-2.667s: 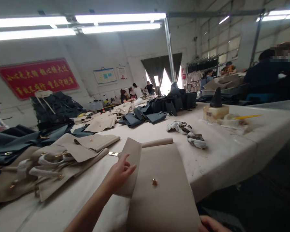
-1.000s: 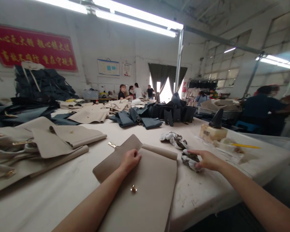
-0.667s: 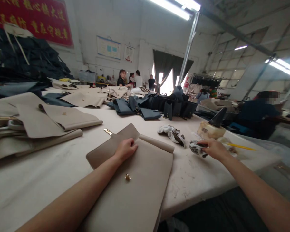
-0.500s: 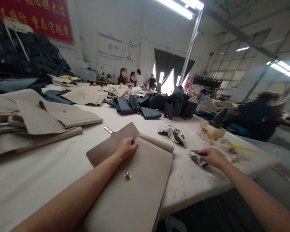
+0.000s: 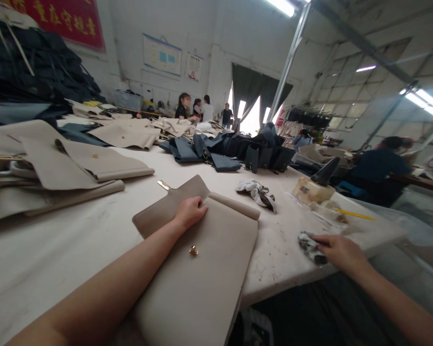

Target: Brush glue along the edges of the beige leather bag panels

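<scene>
Against the earlier frames, we find the rag (image 5: 310, 247) drawn nearer the table's (image 5: 277, 262) edge, right of the frame, pinched in the right hand (image 5: 342, 253). We read "重在守规章" on the banner (image 5: 70, 25), upper left. The bag (image 5: 202, 283) lies lower centre, beneath the left hand's (image 5: 189, 212) curled fingers; whether they grip it, we cannot tell.

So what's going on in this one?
A person works with two bare hands at a cloth-covered table. The left hand rests on a beige bag, near the fold of its flap, which lies open. The right hand holds a crumpled, stained cloth by the table's edge, apart from the bag. A second cloth lies beyond the bag, and dark bags are heaped further back. Other people are in the background.
</scene>
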`<state>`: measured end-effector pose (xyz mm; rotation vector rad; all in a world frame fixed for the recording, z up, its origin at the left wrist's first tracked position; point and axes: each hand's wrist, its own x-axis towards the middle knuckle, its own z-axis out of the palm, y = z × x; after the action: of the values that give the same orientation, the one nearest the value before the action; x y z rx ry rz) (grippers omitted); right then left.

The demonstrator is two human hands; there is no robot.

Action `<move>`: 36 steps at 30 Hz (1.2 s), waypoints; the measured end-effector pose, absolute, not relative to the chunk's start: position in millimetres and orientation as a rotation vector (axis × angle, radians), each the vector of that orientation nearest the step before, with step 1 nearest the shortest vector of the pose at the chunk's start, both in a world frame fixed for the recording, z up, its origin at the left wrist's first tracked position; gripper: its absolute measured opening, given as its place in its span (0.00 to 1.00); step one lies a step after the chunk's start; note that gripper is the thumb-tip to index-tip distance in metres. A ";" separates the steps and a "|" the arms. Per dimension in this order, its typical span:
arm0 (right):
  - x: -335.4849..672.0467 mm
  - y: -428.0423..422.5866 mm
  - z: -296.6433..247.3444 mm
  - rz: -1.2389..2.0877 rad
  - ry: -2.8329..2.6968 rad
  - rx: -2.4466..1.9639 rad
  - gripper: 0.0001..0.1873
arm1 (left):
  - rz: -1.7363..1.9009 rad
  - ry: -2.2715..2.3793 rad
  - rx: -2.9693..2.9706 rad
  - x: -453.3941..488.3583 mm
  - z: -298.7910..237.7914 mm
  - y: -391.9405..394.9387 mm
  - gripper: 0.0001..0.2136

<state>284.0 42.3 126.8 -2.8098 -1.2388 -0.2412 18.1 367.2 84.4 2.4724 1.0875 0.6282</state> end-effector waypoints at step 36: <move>364.4 134.5 125.6 -0.296 -0.998 -2.606 0.06 | 0.152 0.467 1.213 -23.1 98.0 389.5 0.16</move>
<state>364.4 134.5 125.6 -2.6058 -0.9983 -0.2962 -23.1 389.5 98.0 1.2130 0.4666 0.1516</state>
